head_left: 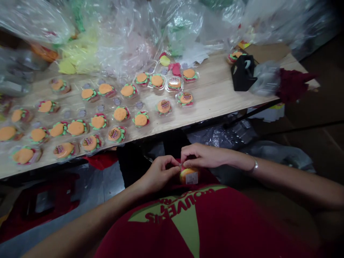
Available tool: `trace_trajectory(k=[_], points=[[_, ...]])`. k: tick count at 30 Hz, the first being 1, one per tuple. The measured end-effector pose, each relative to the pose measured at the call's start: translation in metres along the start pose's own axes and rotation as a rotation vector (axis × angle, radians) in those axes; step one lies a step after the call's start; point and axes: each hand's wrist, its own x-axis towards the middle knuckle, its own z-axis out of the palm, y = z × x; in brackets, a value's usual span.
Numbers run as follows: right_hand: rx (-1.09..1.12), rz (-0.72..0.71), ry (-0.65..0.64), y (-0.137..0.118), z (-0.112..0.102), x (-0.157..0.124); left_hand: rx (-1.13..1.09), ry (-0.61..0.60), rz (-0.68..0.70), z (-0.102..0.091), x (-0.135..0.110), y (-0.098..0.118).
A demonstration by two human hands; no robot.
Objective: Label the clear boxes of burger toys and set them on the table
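Observation:
Low in front of my red shirt, I hold a toy burger (185,176) in clear packaging, with a pale rectangular sticker (191,178) on the side facing me. My left hand (160,171) pinches its upper left edge between thumb and finger. From the right, my right hand (199,156) has its fingertips closed on the top edge, close to the left fingertips. The exact spot they grip is small and dim. Beyond my hands, several toy burgers (120,114) in clear clamshell boxes stand in rows on the wooden table (172,123); some lids carry a printed label.
A black tape dispenser (243,73) stands at the table's right, beside a clear plastic bag and a dark red cloth (292,84). Clear bags (129,43) of coloured pieces pile along the back. Beneath the table are a red stool (51,197) and plastic bags (271,157).

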Motion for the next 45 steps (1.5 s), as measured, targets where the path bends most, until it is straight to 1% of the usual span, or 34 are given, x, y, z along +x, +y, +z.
trace_trajectory(k=[2, 4, 8, 13, 15, 19, 21, 23, 26, 28, 30, 33, 37, 41, 43, 45], points=[[-0.032, -0.009, -0.021, -0.005, 0.001, 0.004, -0.015, -0.047, -0.045, -0.003, -0.001, 0.002], [-0.054, 0.001, -0.017, -0.01, 0.003, 0.006, -0.013, -0.056, -0.053, -0.004, -0.002, 0.003], [-0.107, 0.049, 0.031, -0.013, 0.01, 0.006, 0.023, -0.027, -0.033, -0.002, 0.001, -0.001], [-0.264, 0.073, 0.119, -0.004, 0.022, 0.008, 0.011, 0.009, -0.07, 0.0, 0.011, -0.009], [-0.259, 0.081, 0.119, -0.002, 0.022, 0.008, 0.001, 0.006, -0.086, -0.002, 0.013, -0.01], [-0.151, 0.082, 0.112, -0.003, 0.012, 0.004, -0.052, -0.042, -0.033, -0.007, 0.012, -0.009], [-0.104, 0.071, 0.052, -0.005, 0.005, 0.003, -0.075, -0.067, -0.043, -0.009, 0.011, -0.006], [-0.078, 0.072, -0.049, -0.008, -0.001, 0.004, -0.08, -0.105, -0.095, -0.01, 0.01, -0.003], [-0.052, 0.126, -0.179, -0.014, -0.005, 0.011, -0.052, -0.163, -0.157, -0.009, 0.01, 0.001], [-0.04, 0.147, -0.235, -0.018, -0.006, 0.015, -0.038, -0.179, -0.165, -0.008, 0.009, 0.002], [-0.059, 0.135, -0.259, -0.02, -0.004, 0.015, -0.049, -0.177, -0.155, -0.006, 0.007, 0.001], [-0.153, 0.112, -0.216, -0.022, 0.0, 0.012, -0.045, -0.145, -0.116, -0.002, 0.005, -0.001], [-0.291, 0.127, -0.105, -0.025, 0.009, 0.009, 0.05, -0.084, -0.072, 0.004, 0.007, 0.0], [-0.426, 0.171, -0.024, -0.027, 0.015, 0.01, 0.107, -0.04, -0.082, 0.004, 0.012, 0.0], [-0.421, 0.172, -0.021, -0.027, 0.014, 0.011, 0.049, -0.07, -0.105, 0.0, 0.013, -0.001], [-0.348, 0.147, -0.045, -0.025, 0.008, 0.011, -0.014, -0.131, -0.12, -0.005, 0.013, -0.002]])
